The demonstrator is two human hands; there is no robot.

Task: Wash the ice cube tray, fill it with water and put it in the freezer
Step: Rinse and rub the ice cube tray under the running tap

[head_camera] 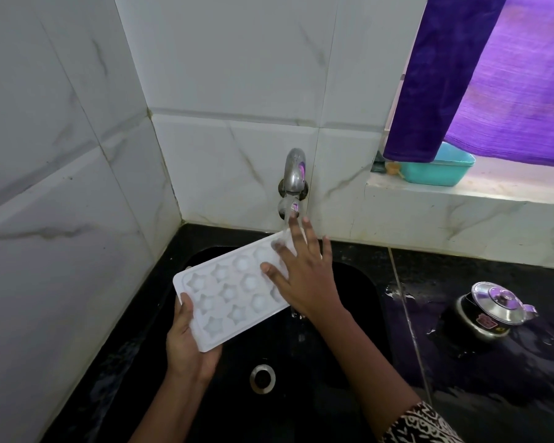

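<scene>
A left hand [186, 340] grips the near end of a white tray [227, 292], thumb curled over its rim. The right hand [304, 276] lies flat on the far end, fingers spread wide, under water running from a tap [295, 174]. The tray, star and round moulds facing up, is held tilted above a black sink [317, 362].

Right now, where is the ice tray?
Head view, centre: the tray is over the sink under the running tap, left hand gripping its near end, right hand flat on its far end.
</scene>
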